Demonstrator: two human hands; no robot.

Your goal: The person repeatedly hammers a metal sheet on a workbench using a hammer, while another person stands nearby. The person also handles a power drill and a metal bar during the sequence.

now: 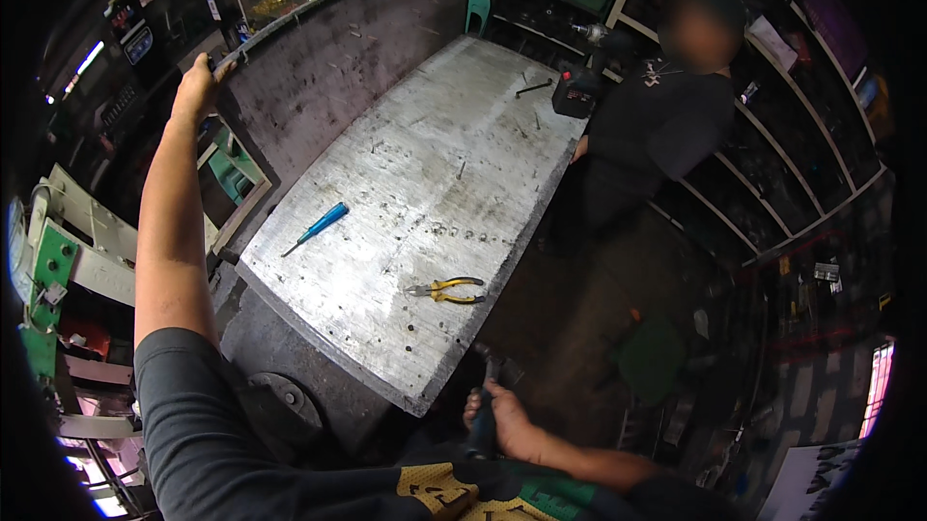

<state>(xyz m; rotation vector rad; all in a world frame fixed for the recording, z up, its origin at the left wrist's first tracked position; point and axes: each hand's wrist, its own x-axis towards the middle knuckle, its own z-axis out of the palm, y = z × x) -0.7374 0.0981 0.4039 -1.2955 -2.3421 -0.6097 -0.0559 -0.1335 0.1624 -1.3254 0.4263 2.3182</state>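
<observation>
My left hand (200, 86), its arm stretched far out, is closed over the near top corner of an upright metal panel (319, 86). This panel stands along the left side of a worn metal tabletop (386, 164). Low beside the table's near right corner, my right hand (512, 424) is wrapped round the dark handle of what looks like a hammer (481, 429); its head is in shadow. Pliers with yellow and black handles (454, 290) lie nearest to that hand on the tabletop. Farther left lies a blue-handled screwdriver (320, 226).
Another person (657, 125) stands at the table's far right side, near a cordless drill (577, 93) standing on it. A dark bolt (533, 88) and a few small pieces lie on the surface. Shelving (772, 173) fills the right; a green stool (652, 357) stands below.
</observation>
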